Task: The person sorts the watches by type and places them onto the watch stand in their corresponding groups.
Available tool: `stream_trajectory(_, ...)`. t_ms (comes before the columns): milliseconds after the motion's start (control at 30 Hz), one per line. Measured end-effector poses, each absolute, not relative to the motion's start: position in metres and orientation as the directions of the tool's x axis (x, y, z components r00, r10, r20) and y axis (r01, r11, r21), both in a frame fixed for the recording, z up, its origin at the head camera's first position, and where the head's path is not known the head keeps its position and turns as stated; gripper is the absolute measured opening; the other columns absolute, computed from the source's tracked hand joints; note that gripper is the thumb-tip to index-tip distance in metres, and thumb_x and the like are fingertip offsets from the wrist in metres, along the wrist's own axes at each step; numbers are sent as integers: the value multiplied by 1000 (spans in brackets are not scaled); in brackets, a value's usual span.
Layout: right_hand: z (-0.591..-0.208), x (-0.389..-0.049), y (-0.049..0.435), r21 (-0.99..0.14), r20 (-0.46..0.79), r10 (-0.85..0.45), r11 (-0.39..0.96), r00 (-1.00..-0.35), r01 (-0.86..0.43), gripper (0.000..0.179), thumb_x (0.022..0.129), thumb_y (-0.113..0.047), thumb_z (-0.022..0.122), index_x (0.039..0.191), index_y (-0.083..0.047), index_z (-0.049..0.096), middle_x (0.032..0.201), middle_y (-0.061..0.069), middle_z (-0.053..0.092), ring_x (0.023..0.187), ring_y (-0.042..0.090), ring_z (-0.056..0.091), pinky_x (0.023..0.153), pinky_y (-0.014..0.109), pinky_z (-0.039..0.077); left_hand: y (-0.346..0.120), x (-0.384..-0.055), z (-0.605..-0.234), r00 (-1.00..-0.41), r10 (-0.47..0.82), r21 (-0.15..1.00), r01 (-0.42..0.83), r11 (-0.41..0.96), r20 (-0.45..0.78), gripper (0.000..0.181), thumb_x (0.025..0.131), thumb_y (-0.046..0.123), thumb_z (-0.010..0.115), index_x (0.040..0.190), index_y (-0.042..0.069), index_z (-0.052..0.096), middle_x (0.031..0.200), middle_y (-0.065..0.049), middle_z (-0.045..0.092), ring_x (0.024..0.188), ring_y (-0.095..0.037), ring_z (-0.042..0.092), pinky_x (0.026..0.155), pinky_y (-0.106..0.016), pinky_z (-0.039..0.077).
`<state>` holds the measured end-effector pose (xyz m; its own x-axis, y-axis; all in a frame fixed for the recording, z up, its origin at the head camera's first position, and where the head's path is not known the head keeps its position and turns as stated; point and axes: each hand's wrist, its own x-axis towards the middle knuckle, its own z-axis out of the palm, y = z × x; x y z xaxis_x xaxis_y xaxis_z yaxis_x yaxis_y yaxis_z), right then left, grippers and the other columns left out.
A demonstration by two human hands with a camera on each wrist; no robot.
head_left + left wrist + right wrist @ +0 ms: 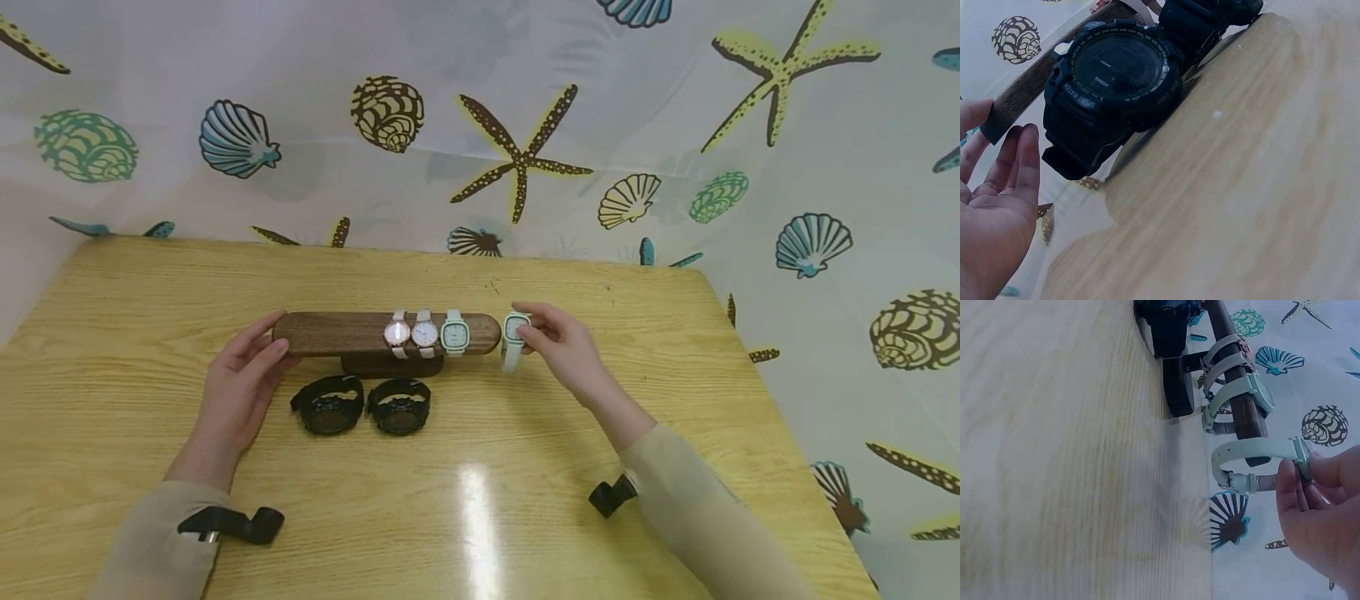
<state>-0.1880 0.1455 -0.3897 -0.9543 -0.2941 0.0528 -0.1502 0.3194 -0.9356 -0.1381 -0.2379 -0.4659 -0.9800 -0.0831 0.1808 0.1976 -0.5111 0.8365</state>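
Note:
A dark wooden watch stand (337, 332) runs left to right across the table, its bar raised on a base. My left hand (238, 379) grips the bar's left end between thumb and fingers. Just off the right end, my right hand (564, 342) pinches a mint-green square watch (514, 337) by its case; its buckled strap forms a loop, plain in the right wrist view. Another mint-green watch (454, 335) is strapped round the bar, beside a white-dialled watch (424, 333) and a pinkish watch (397, 333).
In front of the stand, two black sports watches lie on the wooden table (525, 483): one on the left (330, 407), one on the right (400, 408). A cloth (300, 183) with printed shells and starfish hangs behind and along the right side.

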Motion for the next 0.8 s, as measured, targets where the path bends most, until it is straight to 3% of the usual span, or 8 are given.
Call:
stream_trajectory(167,-395,-196,135,-950,52,-330,274,-943,-149,36,95,-2,57,131,0,56,98,15,60,83,26,63,85,47,54,-237,-138,-467,-982,-104,855,187,-483,156,42,95,-3,54,137,-1,50,96,-2,56,92,-12,58,82,-24,54)
stream_trajectory(367,-399,-201,129,-954,56,-350,257,-935,-154,36,94,-4,59,130,-1,57,102,17,62,89,35,63,87,50,52,-237,-138,-467,-983,-112,860,180,-477,144,43,95,-2,56,137,-2,49,98,-3,57,94,-12,58,82,-24,54)
stream_trajectory(600,-400,-204,124,-956,57,-356,249,-933,-153,31,92,-3,62,123,2,58,100,15,62,88,27,62,87,52,51,-238,-138,-467,-984,-115,853,178,-491,139,42,94,-3,55,136,-1,50,99,-4,56,95,-13,58,82,-24,54)
stream_trajectory(800,-403,-207,128,-899,95,-378,364,-921,-242,35,86,-10,72,120,-5,66,101,8,62,92,21,60,84,34,54,-237,-139,-466,-982,-109,849,186,-494,152,42,94,-4,55,136,-1,51,97,-3,55,91,-12,58,82,-25,54)
